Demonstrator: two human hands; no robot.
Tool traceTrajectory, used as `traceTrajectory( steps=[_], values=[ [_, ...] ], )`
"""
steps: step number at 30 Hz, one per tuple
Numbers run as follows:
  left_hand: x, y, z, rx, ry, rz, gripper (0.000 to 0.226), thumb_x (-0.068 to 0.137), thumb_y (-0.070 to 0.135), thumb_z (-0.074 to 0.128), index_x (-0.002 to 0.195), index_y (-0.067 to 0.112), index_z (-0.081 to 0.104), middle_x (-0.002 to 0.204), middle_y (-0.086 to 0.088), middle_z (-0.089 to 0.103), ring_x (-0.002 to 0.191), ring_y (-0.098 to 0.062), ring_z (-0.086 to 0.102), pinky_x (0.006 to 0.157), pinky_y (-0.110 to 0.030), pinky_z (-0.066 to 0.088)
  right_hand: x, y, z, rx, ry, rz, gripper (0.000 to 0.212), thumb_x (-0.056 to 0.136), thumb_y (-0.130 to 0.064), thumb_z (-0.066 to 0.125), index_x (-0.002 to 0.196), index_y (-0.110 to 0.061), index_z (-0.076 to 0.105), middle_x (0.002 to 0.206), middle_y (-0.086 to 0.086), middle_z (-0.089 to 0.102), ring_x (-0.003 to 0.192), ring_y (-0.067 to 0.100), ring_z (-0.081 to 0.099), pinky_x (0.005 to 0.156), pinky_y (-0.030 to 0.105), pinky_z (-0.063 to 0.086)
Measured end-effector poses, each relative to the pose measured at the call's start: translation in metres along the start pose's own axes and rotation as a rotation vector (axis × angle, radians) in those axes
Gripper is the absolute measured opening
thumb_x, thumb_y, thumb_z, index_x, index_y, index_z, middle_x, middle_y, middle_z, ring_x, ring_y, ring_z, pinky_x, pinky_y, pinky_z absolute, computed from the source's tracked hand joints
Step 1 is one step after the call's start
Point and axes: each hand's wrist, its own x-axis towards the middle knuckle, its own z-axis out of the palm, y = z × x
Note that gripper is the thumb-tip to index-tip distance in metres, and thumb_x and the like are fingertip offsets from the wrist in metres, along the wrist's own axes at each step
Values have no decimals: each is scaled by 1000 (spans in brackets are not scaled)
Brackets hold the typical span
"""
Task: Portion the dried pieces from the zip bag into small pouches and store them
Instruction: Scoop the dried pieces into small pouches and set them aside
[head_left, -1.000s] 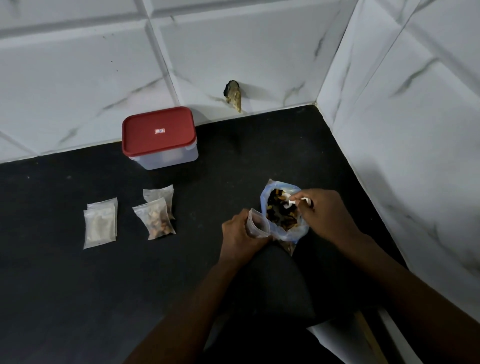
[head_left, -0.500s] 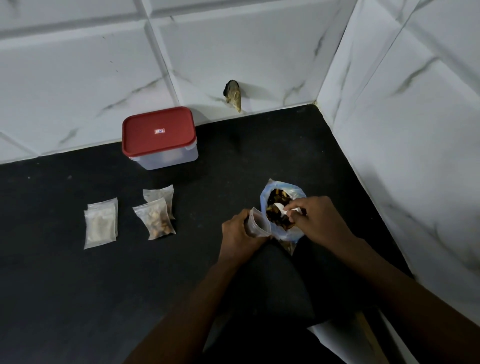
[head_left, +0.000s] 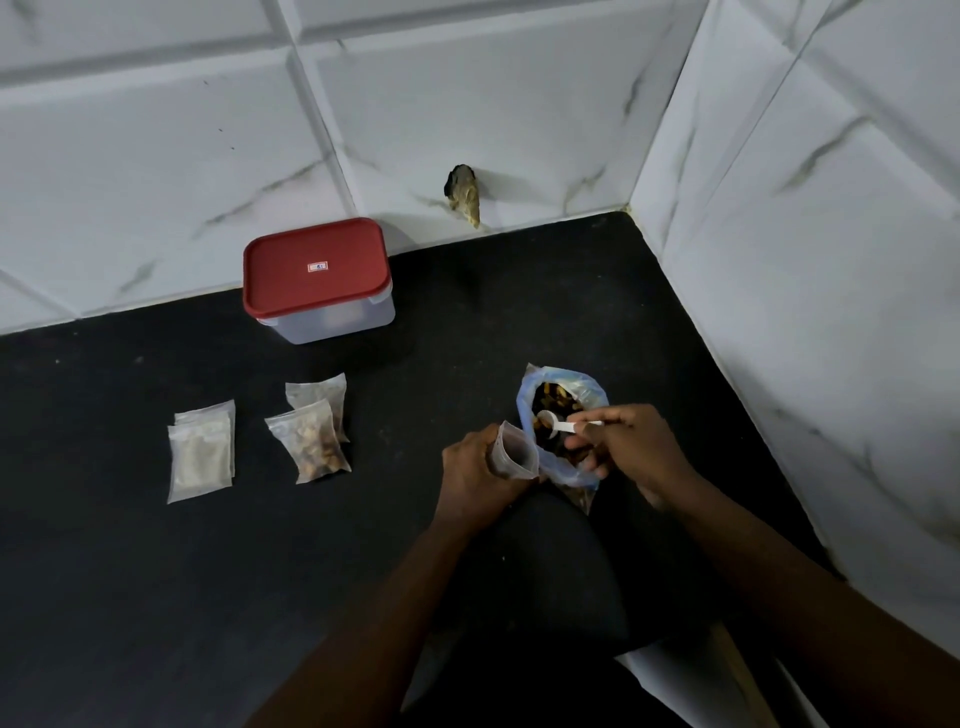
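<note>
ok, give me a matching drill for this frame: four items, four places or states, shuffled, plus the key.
Items
1 red-lidded box
2 white spoon
3 upright pouch
4 zip bag

Places or states
a gripped by the left hand
b pinched in the right hand
c by the back wall, lid on
d under the spoon, dried pieces inside

Pairs: 1-c, 2-b, 3-a, 4-d

Black surface (head_left: 130, 597) holds red-lidded container (head_left: 318, 280) and four filled pouches (head_left: 311, 448).

The container (head_left: 318, 283) stands at the back; 2 filled pouches (head_left: 314, 441) lie before it, 2 other pouches (head_left: 200, 457) left of those, the zip bag (head_left: 587, 388) well right.
</note>
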Motion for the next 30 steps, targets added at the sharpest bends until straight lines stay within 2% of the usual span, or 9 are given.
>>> traceTrajectory(
  steps=[4,7,14,19,25,30],
  values=[
    [1,-2,-2,20,-30,-21,49,72,44,89,112,31,64,110,11,68,102,-3,67,92,-38,60,2,-2,3,273,-34,124,19,99,-8,60,114,-12,70,93,7,79,65,12,69,55,23,53],
    [0,-1,-3,7,-19,-15,58,66,53,85,115,33,63,111,11,69,103,-5,67,92,-39,60,1,-4,8,361,-33,164,18,100,-9,59,113,-13,70,96,9,78,67,13,69,57,25,52],
    [-3,3,-5,-77,-13,-36,58,70,36,90,121,30,63,115,11,70,106,-1,68,94,-34,60,-2,-1,-5,377,-55,151,20,103,-12,54,116,-15,69,94,8,73,65,12,66,55,23,50],
    [-6,7,-8,-108,14,-44,52,72,26,92,116,29,64,110,10,71,101,2,68,88,-27,60,-3,4,-17,392,-85,158,22,102,-13,55,120,-12,69,93,8,73,64,11,65,52,20,49],
    [-7,9,-13,-93,7,-11,50,71,28,92,113,32,64,111,11,70,102,-2,68,89,-31,61,-5,8,-27,496,-108,153,24,102,-13,55,121,-9,68,85,5,74,61,8,63,49,17,48],
    [-9,8,-13,-91,2,-13,56,70,31,92,118,36,62,115,13,69,106,0,67,91,-31,60,-11,7,-30,534,-132,129,26,101,-12,57,123,-7,68,86,6,74,57,7,62,47,16,47]
  ],
)
